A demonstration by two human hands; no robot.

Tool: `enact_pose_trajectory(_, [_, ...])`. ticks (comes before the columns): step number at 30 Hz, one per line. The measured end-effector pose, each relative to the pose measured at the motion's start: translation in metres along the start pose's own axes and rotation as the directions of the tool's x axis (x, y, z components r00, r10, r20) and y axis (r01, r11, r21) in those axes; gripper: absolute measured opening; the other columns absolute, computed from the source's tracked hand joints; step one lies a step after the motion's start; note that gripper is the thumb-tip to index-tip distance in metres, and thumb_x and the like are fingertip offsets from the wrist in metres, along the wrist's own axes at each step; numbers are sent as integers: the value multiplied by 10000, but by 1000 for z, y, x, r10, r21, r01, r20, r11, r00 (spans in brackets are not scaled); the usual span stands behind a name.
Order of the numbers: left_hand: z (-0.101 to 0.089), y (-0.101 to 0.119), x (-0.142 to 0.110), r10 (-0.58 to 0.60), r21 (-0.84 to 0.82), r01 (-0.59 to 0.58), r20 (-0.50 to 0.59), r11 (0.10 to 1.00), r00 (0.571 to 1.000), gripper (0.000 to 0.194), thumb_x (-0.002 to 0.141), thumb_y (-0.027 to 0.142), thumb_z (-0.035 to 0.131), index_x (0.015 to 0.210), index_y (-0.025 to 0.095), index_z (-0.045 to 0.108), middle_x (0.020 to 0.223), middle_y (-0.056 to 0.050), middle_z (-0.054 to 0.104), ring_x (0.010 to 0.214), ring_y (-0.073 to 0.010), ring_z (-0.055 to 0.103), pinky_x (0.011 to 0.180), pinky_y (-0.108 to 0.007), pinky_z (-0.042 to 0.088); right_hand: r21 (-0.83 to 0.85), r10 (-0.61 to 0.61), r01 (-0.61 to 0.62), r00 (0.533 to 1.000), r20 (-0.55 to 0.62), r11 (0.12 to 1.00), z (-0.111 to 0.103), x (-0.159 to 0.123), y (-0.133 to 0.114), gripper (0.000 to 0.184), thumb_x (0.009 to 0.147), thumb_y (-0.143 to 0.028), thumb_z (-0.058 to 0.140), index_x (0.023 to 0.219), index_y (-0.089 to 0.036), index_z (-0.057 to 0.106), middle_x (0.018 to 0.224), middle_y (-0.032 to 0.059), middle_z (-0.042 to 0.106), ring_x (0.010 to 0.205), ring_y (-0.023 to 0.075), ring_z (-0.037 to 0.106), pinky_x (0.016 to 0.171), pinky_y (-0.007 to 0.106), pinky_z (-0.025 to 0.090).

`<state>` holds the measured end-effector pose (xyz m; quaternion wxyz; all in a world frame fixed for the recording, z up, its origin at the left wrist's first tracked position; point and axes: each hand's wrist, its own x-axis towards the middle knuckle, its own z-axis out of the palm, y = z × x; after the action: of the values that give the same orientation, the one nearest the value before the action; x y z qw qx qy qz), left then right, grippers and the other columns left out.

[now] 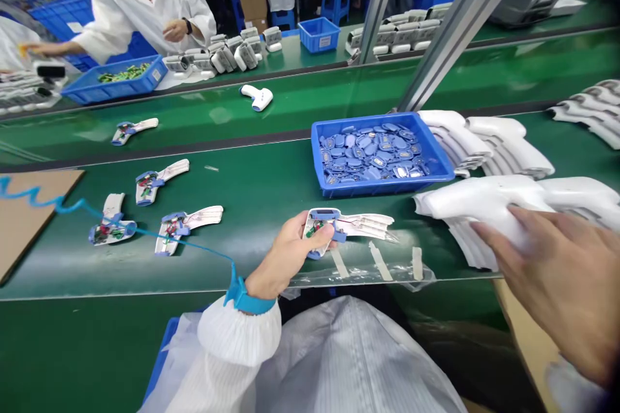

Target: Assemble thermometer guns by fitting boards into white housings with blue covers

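Observation:
My left hand (295, 245) is closed around an opened gun-shaped housing half (368, 224), white and blue, with a circuit board and wires inside; my thumb presses on the board area. A blue coiled-cord wrist strap (249, 297) circles the left wrist. To the right, my right hand (557, 277), blurred, has its thumb and fingers on a white plastic shell (489, 197) at the top of a nested stack. Left of my left hand lie several similar opened housings (169, 232) with exposed boards.
A blue bin (382, 187) of small blue plastic parts stands beside more white shells (508, 142). Tape strips (380, 261) stick at the bench edge. A metal post (436, 39) rises behind. On the belt beyond lies a white device (258, 97); a co-worker (145, 13) sits across.

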<state>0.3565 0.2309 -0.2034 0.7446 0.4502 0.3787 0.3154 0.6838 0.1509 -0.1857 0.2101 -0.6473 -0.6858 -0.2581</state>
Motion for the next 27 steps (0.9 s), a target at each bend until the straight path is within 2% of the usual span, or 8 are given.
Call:
enact_pose_trajectory(4, [-1,-3,2,13,-30,-11,38,999,999,452,913,510,686,1155,131,635,1109,-112,684,910,-164,627,707,-229,431,-14,-156,156,987,37,988,-21,18,-60,272,976,-423,601,1129,-208,668,1096,154,723,1008,349,641,785,461,418])
enact_pose_trajectory(8, [1,-4,2,66,-30,-65,42,997,997,517,864,521,738,1191,133,633,1152,-104,666,986,-187,600,809,-253,472,98,-291,284,955,64,954,-16,33,-120,198,987,-269,616,1166,-198,658,1120,81,747,1049,285,653,918,481,387])
enact_pose_trajectory(12, [2,-6,0,94,137,-89,-29,987,995,503,836,497,766,1145,115,658,988,-73,676,839,-166,592,713,-246,451,183,-326,301,938,122,936,5,36,-136,285,993,-343,613,1210,-159,639,1195,105,729,1063,284,652,962,500,397])
enact_pose_trajectory(16, [1,-7,-4,177,307,-150,-62,940,982,396,882,474,708,1106,149,675,990,-47,679,850,-157,584,736,-246,448,531,-248,47,916,315,846,17,37,-127,348,950,-416,662,1195,-170,646,1040,99,742,902,264,674,809,435,504])
enact_pose_trajectory(19, [1,-4,-5,179,411,-139,-61,901,982,399,797,467,788,1036,173,662,930,-19,672,805,-149,573,695,-238,436,722,-152,-292,863,481,627,17,51,-135,326,967,-415,621,1246,-247,632,1093,66,724,909,222,682,762,368,534])
enact_pose_trajectory(21, [1,-1,-5,217,464,-155,-82,872,973,364,756,397,816,989,175,647,887,-4,667,772,-143,569,658,-230,421,750,-68,-357,880,470,557,18,63,-154,235,965,-429,605,1082,-240,680,997,38,713,846,184,667,736,324,513])
enact_pose_trajectory(24, [2,-1,-4,252,530,-195,-36,825,967,209,805,253,698,988,165,648,885,-19,686,764,-154,600,637,-238,424,664,70,-259,952,298,702,24,76,-188,392,943,-469,627,664,-203,554,695,-9,582,630,125,531,619,290,393])
enact_pose_trajectory(27, [4,-4,-5,263,693,-229,60,684,963,118,817,191,589,902,144,655,805,-66,698,675,-183,608,582,-278,385,559,7,-79,992,129,825,34,76,-205,470,992,-374,557,573,-200,431,590,-22,484,550,104,415,551,303,273])
